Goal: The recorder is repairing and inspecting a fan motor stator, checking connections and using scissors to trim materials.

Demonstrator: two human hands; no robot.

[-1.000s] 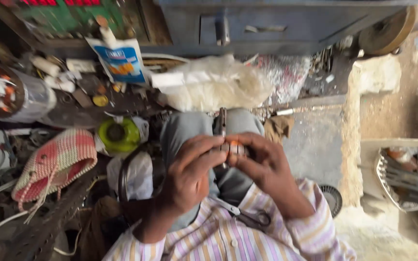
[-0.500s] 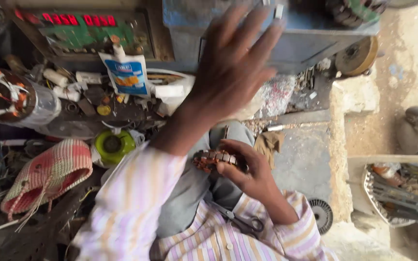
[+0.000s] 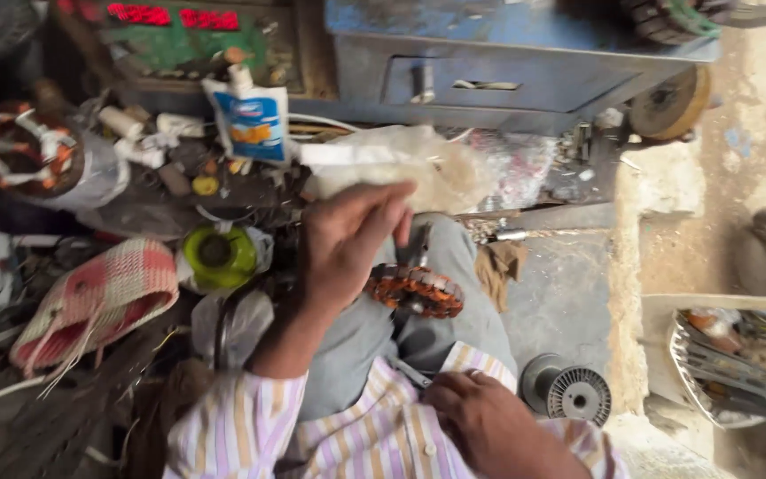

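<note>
Plainly, our left hand (image 3: 343, 244) rests fingers loosely spread, on the copper-wound stator (image 3: 415, 291) lying on our lap, holding nothing tightly. Our right hand (image 3: 489, 426) lies against the striped shirt (image 3: 356, 435); whether its fingers hold anything we cannot tell. We judge the stator heavy and stiff, its thin windings fragile, so the outer iron rim seems the safest grip. Part of it hides beneath the left hand.

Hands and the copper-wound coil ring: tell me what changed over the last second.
The right hand let go of the coil ring and dropped to the shirt. The left hand reached out, then came back beside the ring, which now lies on the lap. The woven basket stayed put.
</note>
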